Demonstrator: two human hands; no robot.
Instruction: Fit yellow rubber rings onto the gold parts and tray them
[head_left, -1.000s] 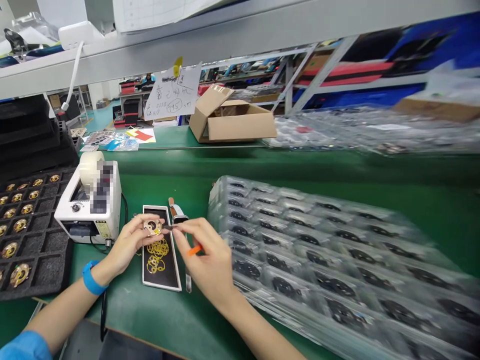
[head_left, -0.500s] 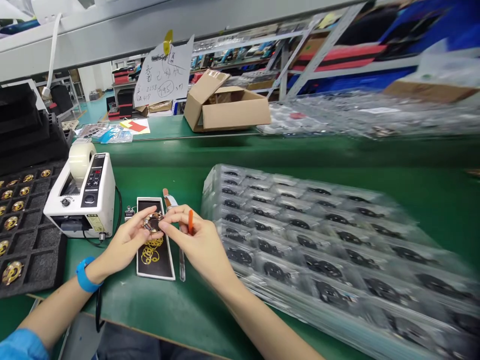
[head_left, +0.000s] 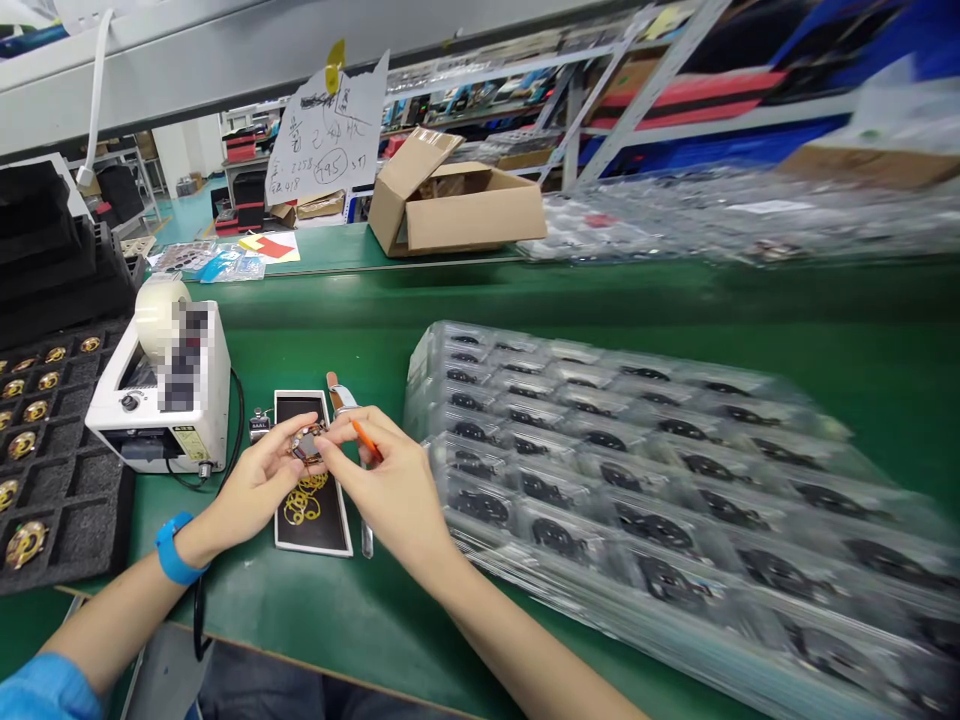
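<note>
My left hand (head_left: 259, 480) grips a small round coppery part (head_left: 306, 446) by its edge, between thumb and fingers. My right hand (head_left: 394, 475) meets it from the other side, thumb and fingertips pinched at the part's right edge. An orange stick-like tool (head_left: 367, 440) rests among the right fingers; its tip is hidden. Below the hands lies a shallow white-rimmed tray (head_left: 346, 549) with a black base, holding several thin yellow rings (head_left: 301, 506). Tweezers (head_left: 367, 540) lie partly hidden beside the tray, and a small tally counter (head_left: 259, 425) stands left of it.
A white tape dispenser (head_left: 161, 400) stands at left, with its cable on the green bench. Beyond it is a black foam tray (head_left: 86, 485) of round gold parts. Stacked clear plastic trays (head_left: 600, 480) of black parts fill the right. A cardboard box (head_left: 476, 222) sits on the shelf.
The orange tool has tilted from nearly upright to leaning left in my right hand. A grey face now shows on the round part, where it looked darker before. Both hands stay in place.
</note>
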